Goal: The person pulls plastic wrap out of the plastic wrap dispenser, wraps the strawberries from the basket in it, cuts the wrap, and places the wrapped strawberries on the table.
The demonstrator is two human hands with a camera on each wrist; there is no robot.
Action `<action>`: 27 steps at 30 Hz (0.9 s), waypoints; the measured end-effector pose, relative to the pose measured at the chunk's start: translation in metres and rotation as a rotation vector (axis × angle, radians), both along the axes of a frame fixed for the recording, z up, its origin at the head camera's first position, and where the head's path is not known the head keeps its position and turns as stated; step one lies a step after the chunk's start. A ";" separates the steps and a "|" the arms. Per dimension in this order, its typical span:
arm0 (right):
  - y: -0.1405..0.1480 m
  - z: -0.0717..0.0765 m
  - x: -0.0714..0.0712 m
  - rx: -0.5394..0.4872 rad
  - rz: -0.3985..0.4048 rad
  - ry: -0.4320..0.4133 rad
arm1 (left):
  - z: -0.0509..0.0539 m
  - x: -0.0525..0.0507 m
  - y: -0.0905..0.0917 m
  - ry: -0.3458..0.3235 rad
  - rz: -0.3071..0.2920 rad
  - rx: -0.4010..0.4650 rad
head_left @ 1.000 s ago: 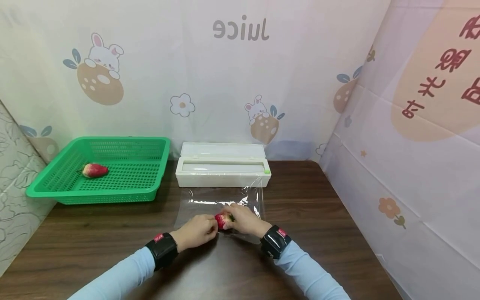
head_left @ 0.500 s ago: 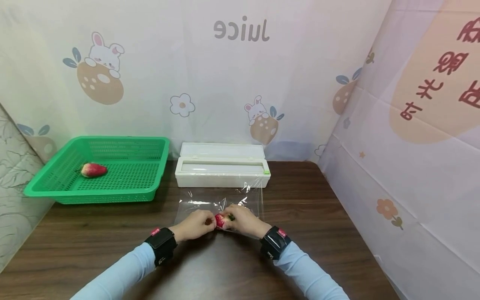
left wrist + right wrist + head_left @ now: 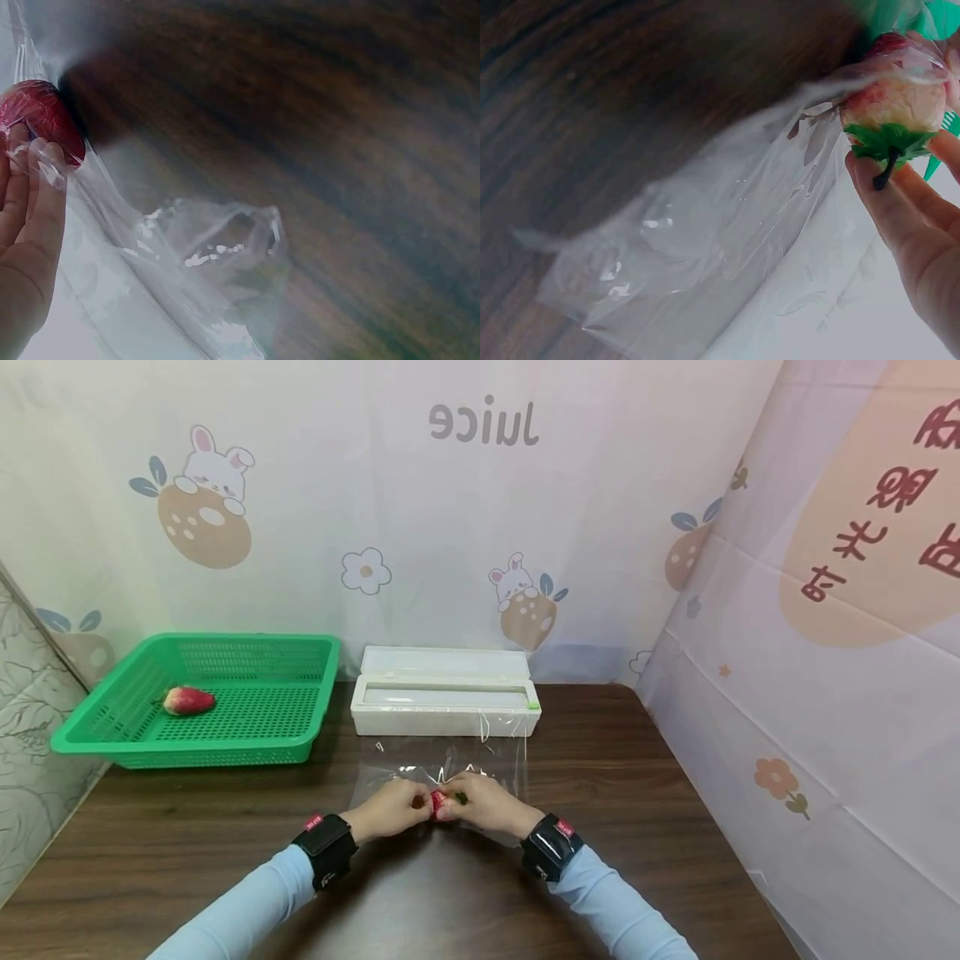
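Observation:
Both hands meet at a red strawberry (image 3: pixel 442 807) over a sheet of clear plastic film (image 3: pixel 375 777). My right hand (image 3: pixel 491 803) grips the strawberry (image 3: pixel 904 105) near its green leafy end, thumb and fingers round it. At the red end, my left hand (image 3: pixel 388 811) pinches the film against the fruit with curled fingertips. Film covers the strawberry's red part (image 3: pixel 45 120) in the left wrist view, and the left fingers (image 3: pixel 49 176) press there. Loose film (image 3: pixel 682 240) spreads to the side in the right wrist view. The film's far edge reaches a white dispenser box (image 3: pixel 446 722).
A green basket (image 3: pixel 217 752) holding another strawberry (image 3: pixel 189 700) stands at the back left of the dark wooden table (image 3: pixel 615 827). The white box has its lid (image 3: pixel 446 661) raised. Printed curtains (image 3: pixel 337 485) rise behind and at the sides.
My left hand has shifted slightly up and left while staying at the strawberry's red end. The right hand keeps its grip with little movement, and the film's creases have changed.

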State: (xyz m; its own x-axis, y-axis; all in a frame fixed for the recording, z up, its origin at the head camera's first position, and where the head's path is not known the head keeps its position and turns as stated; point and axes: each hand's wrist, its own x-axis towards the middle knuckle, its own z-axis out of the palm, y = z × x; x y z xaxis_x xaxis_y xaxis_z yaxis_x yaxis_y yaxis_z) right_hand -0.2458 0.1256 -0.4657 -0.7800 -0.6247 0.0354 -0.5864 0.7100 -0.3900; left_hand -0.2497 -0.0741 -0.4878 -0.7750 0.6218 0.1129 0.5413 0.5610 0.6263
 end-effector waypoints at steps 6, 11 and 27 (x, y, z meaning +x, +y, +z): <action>-0.002 -0.006 0.005 0.082 -0.011 0.059 | 0.000 0.000 0.000 -0.006 0.005 0.022; -0.001 -0.006 0.007 0.123 0.038 0.161 | 0.000 0.001 0.000 -0.020 0.023 0.029; 0.003 -0.001 0.003 0.062 0.110 0.168 | 0.004 -0.002 -0.007 -0.036 0.022 0.001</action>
